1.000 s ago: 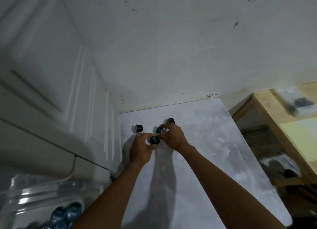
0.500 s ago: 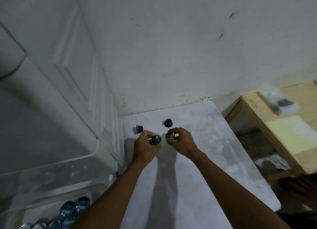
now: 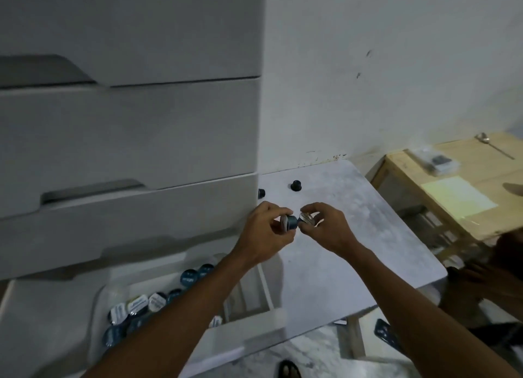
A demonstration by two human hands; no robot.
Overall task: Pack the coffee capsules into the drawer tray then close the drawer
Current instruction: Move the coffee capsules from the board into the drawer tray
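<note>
Two capsules: one is pinched in the left hand (image 3: 267,228), a second (image 3: 307,218) in the right hand (image 3: 325,227), both lifted clear of the table (image 3: 368,236), apparently for transfer.
Arm pose: both forearms are extended, fingers curled closed around the capsules.
Left behind: two capsules (image 3: 295,185) are seen on the table.
Drawer tray (image 3: 158,267): shown open lower left, part-filled.

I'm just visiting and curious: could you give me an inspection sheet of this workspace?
Surface: grey table, mostly bare.
Job's things: two capsules on the table, one at its left edge; many in the open drawer tray.
Clutter: nothing seen on the table.
Grippers: left hand holds a capsule; right hand holds another.
Cables: nothing seen.
Surroundings: white drawer unit, wall, wooden bench at right.
</note>
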